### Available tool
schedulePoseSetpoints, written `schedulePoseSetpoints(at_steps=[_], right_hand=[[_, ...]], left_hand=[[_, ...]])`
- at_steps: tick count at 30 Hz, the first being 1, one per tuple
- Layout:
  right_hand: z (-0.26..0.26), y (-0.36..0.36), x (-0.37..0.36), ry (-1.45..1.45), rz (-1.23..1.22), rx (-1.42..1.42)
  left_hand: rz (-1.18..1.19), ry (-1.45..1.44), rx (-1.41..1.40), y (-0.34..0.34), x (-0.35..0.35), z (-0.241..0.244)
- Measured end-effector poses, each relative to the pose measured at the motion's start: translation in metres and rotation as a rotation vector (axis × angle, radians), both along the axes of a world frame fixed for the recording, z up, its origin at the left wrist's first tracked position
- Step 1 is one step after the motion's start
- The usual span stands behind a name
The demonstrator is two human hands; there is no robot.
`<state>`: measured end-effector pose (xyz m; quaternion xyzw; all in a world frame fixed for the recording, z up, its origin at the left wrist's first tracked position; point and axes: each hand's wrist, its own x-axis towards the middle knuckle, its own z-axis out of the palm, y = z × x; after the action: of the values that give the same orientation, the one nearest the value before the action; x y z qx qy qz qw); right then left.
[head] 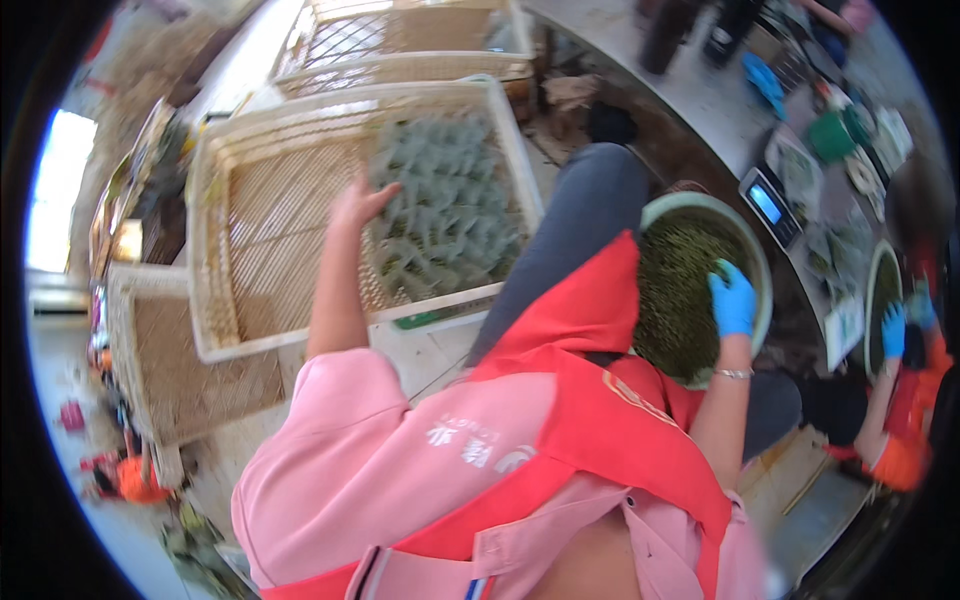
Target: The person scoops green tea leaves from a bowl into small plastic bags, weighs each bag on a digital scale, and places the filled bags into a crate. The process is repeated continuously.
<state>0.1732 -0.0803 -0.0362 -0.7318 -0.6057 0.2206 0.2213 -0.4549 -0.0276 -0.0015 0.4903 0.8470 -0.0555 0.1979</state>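
Note:
My bare left hand (364, 199) reaches over a cream plastic crate (281, 225), its thumb apart from blurred fingers. It is at the near edge of several rows of small translucent bags (446, 202) with green material inside; I see nothing held in it. Over a pale green basin (763, 300) between my legs is my right hand (731, 300), in a blue glove. The basin is filled with small green dried leaves or buds (679, 292). Green bits show at the gloved fingertips, but whether the fingers hold any is hidden.
More crates stand beyond (405, 67) and at the left (210, 367). A table at the right carries a digital scale (770, 206), a green container (836, 135) and clear bags (840, 251). A co-worker's blue-gloved hand (892, 330) is at another basin (885, 285).

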Motion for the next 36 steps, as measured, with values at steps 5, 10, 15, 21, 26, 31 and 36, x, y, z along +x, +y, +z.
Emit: schedulePoseSetpoints(at_steps=[5,10,15,21,26,31,36], right_hand=[[-0.015,-0.012,-0.039,-0.338,0.122,-0.190],[0.009,-0.012,-0.030,0.024,-0.057,-0.153],[0.036,-0.017,-0.019,0.220,-0.047,0.018],[0.064,0.009,0.019,-0.080,-0.159,0.400],[0.088,0.092,0.042,-0.362,-0.275,0.048],[0.080,0.094,0.053,-0.220,-0.306,0.304],[0.058,0.041,0.031,0.441,-0.339,0.394]], left_hand=[[-0.303,-0.067,0.821,0.016,0.101,0.031],[-1.055,-0.479,1.056,0.024,0.293,0.069],[-1.296,-0.785,0.593,0.006,0.422,0.025],[-1.195,-0.755,0.289,0.006,0.446,-0.010],[-1.118,-0.776,0.453,0.014,0.442,-0.008],[-1.022,-0.827,0.521,0.017,0.442,0.003],[-0.903,-1.074,0.546,0.016,0.454,0.016]])
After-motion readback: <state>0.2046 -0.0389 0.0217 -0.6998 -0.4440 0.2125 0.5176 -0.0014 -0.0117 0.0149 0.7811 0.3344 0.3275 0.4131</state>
